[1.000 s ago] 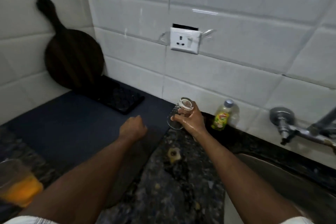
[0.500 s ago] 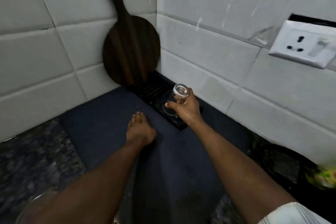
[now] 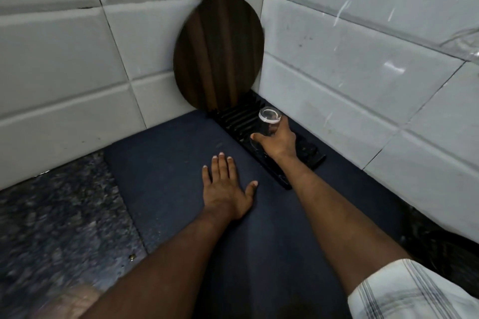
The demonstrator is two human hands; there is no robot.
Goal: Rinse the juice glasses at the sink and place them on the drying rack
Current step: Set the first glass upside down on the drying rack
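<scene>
Right hand (image 3: pixel 278 141) wrapped around upside-down glass (image 3: pixel 267 125), rack (image 3: pixel 234 118) just under. Set down slowly, flat on rim, then let go. Left hand (image 3: pixel 226 189) spread flat on mat (image 3: pixel 160 163).

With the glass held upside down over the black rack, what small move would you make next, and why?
Probably lower the glass the last bit onto the rack and let go. The right hand grips it base-up right over the slats, and the left hand lies flat on the mat.
</scene>
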